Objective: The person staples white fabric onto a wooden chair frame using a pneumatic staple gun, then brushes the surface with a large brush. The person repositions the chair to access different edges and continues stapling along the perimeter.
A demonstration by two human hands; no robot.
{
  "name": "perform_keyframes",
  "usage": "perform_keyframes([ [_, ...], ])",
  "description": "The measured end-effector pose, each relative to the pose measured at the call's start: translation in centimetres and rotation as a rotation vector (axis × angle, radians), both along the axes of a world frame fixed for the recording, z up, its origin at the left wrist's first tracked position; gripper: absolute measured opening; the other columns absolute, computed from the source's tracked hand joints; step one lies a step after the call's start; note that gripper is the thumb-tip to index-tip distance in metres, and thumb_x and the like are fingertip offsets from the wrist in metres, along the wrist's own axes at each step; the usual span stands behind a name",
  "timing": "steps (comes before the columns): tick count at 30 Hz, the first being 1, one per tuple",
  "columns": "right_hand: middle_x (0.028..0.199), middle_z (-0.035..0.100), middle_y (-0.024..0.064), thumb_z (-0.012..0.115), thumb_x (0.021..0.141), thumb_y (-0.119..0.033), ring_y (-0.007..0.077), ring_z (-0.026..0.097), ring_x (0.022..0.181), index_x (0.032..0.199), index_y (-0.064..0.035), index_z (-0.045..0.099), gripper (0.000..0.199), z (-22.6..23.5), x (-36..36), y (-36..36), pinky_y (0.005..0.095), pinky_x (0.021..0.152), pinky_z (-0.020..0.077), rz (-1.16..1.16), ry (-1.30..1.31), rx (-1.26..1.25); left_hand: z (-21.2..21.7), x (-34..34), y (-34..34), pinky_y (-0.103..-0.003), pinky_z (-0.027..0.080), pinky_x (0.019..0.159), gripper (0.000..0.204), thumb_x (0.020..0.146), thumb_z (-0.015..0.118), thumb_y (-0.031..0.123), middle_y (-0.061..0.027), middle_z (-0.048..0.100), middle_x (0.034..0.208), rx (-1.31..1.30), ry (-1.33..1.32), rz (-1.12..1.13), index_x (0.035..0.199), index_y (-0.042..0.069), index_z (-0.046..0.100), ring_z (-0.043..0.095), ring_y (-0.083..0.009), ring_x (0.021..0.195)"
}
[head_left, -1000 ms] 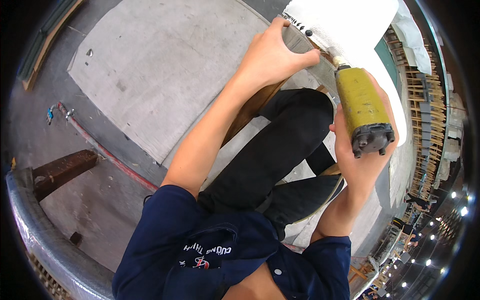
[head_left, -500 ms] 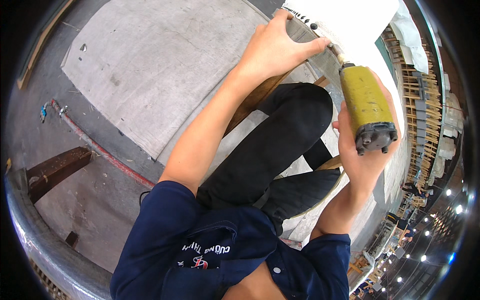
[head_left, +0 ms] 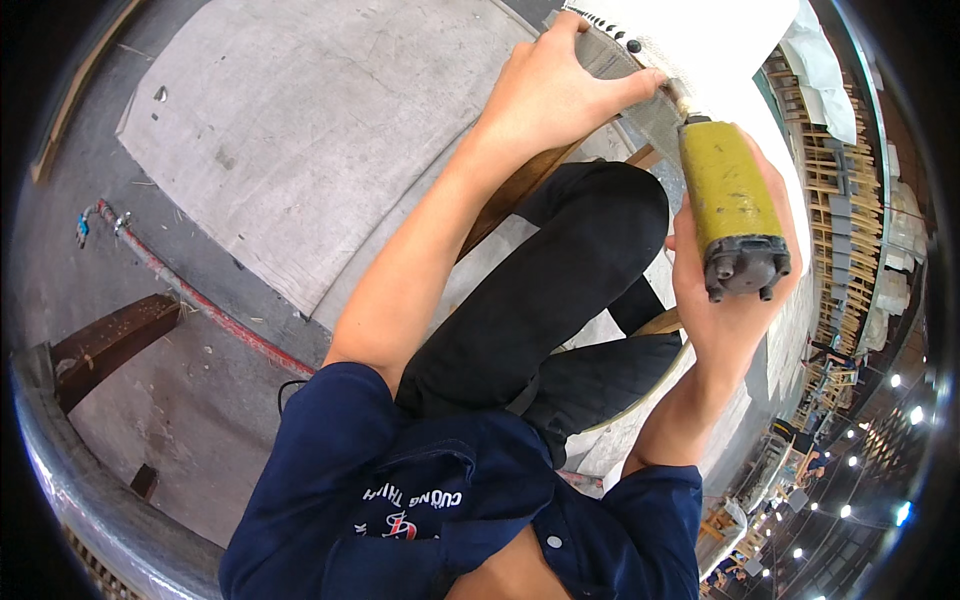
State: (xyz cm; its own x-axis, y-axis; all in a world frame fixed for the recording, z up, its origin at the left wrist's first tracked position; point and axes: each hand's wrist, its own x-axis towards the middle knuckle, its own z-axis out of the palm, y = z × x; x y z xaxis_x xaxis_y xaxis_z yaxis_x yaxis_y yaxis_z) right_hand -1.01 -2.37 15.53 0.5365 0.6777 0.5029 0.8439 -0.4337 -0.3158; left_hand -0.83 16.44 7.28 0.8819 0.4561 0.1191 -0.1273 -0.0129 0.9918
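My right hand [head_left: 735, 300] grips a yellow-green air-powered nail gun [head_left: 735, 185] with a black end cap facing me. Its narrow metal nose [head_left: 684, 102] meets the edge of a white upholstered piece [head_left: 715, 45] at the top. Along that edge runs a row of dark round-headed tacks [head_left: 633, 46], over a band of grey fabric [head_left: 603, 58]. My left hand [head_left: 560, 90] is spread along this band, thumb and forefinger wide apart. The thumb tip lies close beside the gun's nose; the other fingertips are partly hidden. Whether anything small is under the thumb cannot be seen.
A wooden rail [head_left: 520, 185] shows under my left forearm, by my bent black-trousered knee [head_left: 610, 220]. Grey sheeting [head_left: 300, 130] covers the floor at left. A red hose [head_left: 215, 315] and a brown wooden leg [head_left: 115, 345] lie lower left. Stacked wooden frames [head_left: 840, 240] line the right.
The nail gun and my right hand have shifted slightly upward, with its end cap a little farther from me. My left hand keeps its spread pose at the edge.
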Motion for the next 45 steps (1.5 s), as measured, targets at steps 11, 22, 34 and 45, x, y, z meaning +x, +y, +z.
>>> perform_keyframes([
  [11, 0.085, 0.068, 0.0096, 0.072, 0.083, -0.001, 0.0115, 0.063, 0.059, 0.105, 0.0061, 0.063, 0.025, 1.7, -0.1, -0.2, 0.0233, 0.053, 0.0496, -0.187, 0.082, -0.118, -0.6, 0.3, -0.2, -0.043, 0.047, 0.095, 0.074, 0.082, 0.067, 0.051, -0.0288, 0.063, 0.116, 0.103, 0.042, 0.064, 0.129, -0.003, 0.051, 0.060, -0.0402, 0.114],
  [22, 0.086, 0.068, 0.0170, 0.076, 0.081, -0.010, 0.0152, 0.068, 0.059, 0.111, 0.0084, 0.054, 0.042, 3.3, -0.6, 0.9, 0.0235, 0.052, 0.0527, -0.351, 0.276, -0.148, -0.7, -0.2, 0.1, -0.045, 0.047, 0.096, 0.074, 0.083, 0.066, 0.051, -0.0314, 0.062, 0.117, 0.073, -0.005, 0.089, 0.129, -0.006, 0.052, 0.060, -0.0435, 0.113],
  [34, 0.079, 0.069, 0.0095, 0.070, 0.083, -0.009, 0.0111, 0.064, 0.054, 0.096, 0.0033, 0.066, 0.018, 3.4, -0.5, 1.4, 0.0245, 0.052, 0.0500, -0.141, 0.259, -0.190, -2.2, 0.3, 0.0, -0.044, 0.047, 0.095, 0.066, 0.085, 0.066, 0.046, -0.0305, 0.063, 0.114, -0.004, -0.197, -0.010, 0.124, -0.006, 0.054, 0.061, -0.0403, 0.112],
  [45, 0.069, 0.064, 0.0056, 0.072, 0.083, -0.006, 0.0100, 0.061, 0.053, 0.095, 0.0034, 0.065, 0.017, 5.0, -4.1, -6.7, 0.0234, 0.047, 0.0465, -0.387, 0.719, 0.264, -2.5, -0.2, -1.4, -0.033, 0.052, 0.055, 0.058, 0.086, 0.069, 0.037, -0.0171, 0.067, 0.078, -0.023, -0.047, 0.003, 0.121, -0.006, 0.051, 0.067, -0.0198, 0.062],
])
